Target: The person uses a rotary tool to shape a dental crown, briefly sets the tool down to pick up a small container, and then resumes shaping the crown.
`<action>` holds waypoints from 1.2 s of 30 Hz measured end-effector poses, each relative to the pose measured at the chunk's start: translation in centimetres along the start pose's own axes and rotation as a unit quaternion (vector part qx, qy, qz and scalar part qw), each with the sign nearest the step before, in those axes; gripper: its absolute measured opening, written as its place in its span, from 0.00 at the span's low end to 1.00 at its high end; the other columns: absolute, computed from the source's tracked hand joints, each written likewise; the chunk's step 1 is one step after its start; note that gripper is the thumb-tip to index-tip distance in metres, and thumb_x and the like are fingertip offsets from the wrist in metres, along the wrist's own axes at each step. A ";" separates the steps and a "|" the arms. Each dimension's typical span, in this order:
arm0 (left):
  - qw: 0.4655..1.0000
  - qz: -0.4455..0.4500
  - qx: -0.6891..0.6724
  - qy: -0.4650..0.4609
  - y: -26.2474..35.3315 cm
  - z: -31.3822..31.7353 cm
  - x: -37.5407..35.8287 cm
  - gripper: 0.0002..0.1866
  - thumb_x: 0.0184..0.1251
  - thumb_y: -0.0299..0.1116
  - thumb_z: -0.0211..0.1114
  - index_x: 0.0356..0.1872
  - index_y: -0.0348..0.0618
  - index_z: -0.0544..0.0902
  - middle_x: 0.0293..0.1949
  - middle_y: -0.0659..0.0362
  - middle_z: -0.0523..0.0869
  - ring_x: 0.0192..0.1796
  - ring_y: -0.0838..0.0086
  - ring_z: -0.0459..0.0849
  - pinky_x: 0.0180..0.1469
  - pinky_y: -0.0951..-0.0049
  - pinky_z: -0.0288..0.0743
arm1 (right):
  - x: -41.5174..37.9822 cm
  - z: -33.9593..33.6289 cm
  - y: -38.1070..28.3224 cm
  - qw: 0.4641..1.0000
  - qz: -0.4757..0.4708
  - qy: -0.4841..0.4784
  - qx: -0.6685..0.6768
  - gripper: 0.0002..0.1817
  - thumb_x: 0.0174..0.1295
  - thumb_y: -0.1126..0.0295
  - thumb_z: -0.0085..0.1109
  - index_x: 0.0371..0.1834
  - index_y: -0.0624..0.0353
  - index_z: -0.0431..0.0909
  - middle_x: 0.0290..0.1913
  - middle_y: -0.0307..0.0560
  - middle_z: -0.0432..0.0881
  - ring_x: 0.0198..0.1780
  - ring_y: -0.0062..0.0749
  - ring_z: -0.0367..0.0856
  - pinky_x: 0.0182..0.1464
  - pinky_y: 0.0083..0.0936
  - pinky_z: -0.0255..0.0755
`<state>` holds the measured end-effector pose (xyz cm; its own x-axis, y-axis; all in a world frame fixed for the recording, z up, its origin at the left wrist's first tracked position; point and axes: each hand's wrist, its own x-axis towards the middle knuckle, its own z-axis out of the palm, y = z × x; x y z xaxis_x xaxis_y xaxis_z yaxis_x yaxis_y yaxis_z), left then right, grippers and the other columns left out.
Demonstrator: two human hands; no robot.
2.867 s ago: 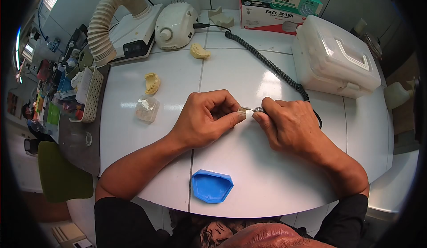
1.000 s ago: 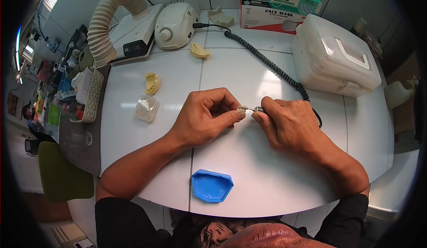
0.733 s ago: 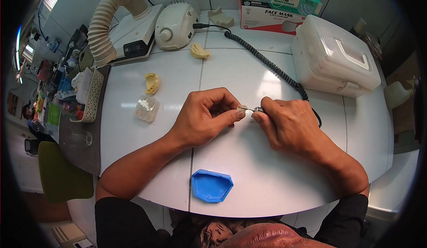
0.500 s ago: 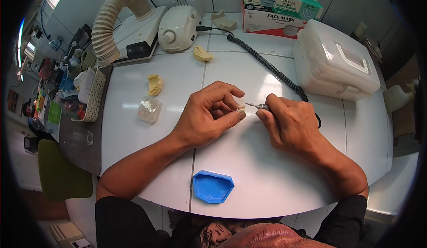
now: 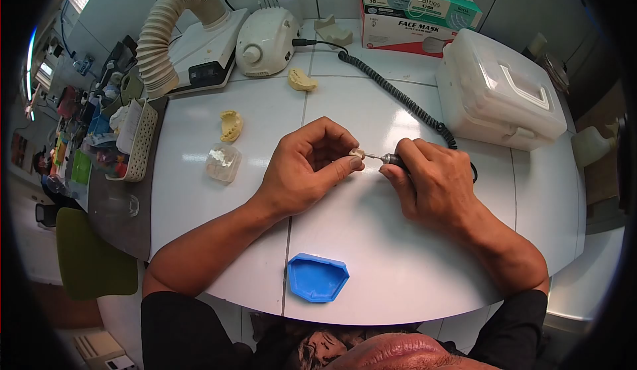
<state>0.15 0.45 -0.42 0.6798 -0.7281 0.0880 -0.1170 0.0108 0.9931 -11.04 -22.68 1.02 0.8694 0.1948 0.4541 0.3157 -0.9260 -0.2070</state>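
My left hand (image 5: 308,164) pinches a small cream-coloured piece, perhaps a dental one (image 5: 357,152), between thumb and fingertips; its exact kind is too small to make out. Wrapped round a dark rotary handpiece (image 5: 394,160), my right hand (image 5: 434,178) points its thin metal bur (image 5: 375,156) leftward, and the tip meets or nearly meets the piece. A coiled black cord (image 5: 398,95) runs from behind my right hand to the white control unit (image 5: 267,44). Two yellowish dental casts lie beyond my left hand, one cast (image 5: 231,126) to the left and another cast (image 5: 302,80) farther back.
A blue tray (image 5: 318,279) lies near the table's front edge. Left of my left hand stands a small clear box (image 5: 223,164). At the back are a dust extractor with a ribbed hose (image 5: 156,35), face mask boxes (image 5: 405,28) and a white case (image 5: 497,91).
The handpiece's bur and the small piece have come together from a visible gap. My left fingers have curled in and turned the piece; my right hand has shifted only slightly.
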 end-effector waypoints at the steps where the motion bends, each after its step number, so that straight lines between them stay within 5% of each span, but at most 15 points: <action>1: 1.000 -0.004 -0.007 0.002 0.2 0.1 0.0 0.11 0.80 0.24 0.72 0.56 0.38 0.81 0.50 0.56 0.91 0.54 0.72 0.96 0.45 0.79 0.85 | 0.0 0.0 0.0 1.000 0.001 -0.001 0.000 0.18 0.78 0.56 0.69 0.35 0.57 0.79 0.25 0.43 0.79 0.22 0.40 0.82 0.24 0.38 0.72; 14: 1.000 0.002 -0.014 0.011 0.0 0.0 -0.1 0.12 0.86 0.27 0.64 0.63 0.35 0.81 0.51 0.54 0.90 0.55 0.71 0.94 0.47 0.76 0.83 | 0.1 -0.1 0.1 1.000 0.002 -0.022 0.002 0.18 0.78 0.56 0.68 0.35 0.57 0.79 0.24 0.44 0.80 0.22 0.41 0.83 0.24 0.39 0.73; 23: 1.000 0.001 -0.017 0.005 -0.5 0.0 0.2 0.19 0.76 0.21 0.75 0.63 0.34 0.82 0.54 0.54 0.90 0.56 0.73 0.92 0.64 0.73 0.86 | 0.1 -0.2 0.1 0.999 0.017 -0.046 0.000 0.19 0.78 0.54 0.68 0.36 0.58 0.80 0.25 0.46 0.81 0.24 0.44 0.84 0.24 0.40 0.75; 36: 0.999 -0.007 -0.040 0.011 -0.3 -0.3 0.2 0.15 0.82 0.25 0.71 0.64 0.36 0.84 0.61 0.52 0.90 0.60 0.70 0.92 0.63 0.71 0.88 | 0.2 -0.2 0.1 0.999 0.027 -0.047 0.005 0.18 0.77 0.54 0.68 0.38 0.58 0.82 0.26 0.47 0.83 0.25 0.45 0.86 0.26 0.42 0.76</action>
<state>0.56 0.49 -0.68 0.6966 -0.7136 0.0742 -0.0494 0.0555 0.9972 -10.94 -22.78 1.22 0.9168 0.1749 0.3590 0.2708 -0.9330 -0.2370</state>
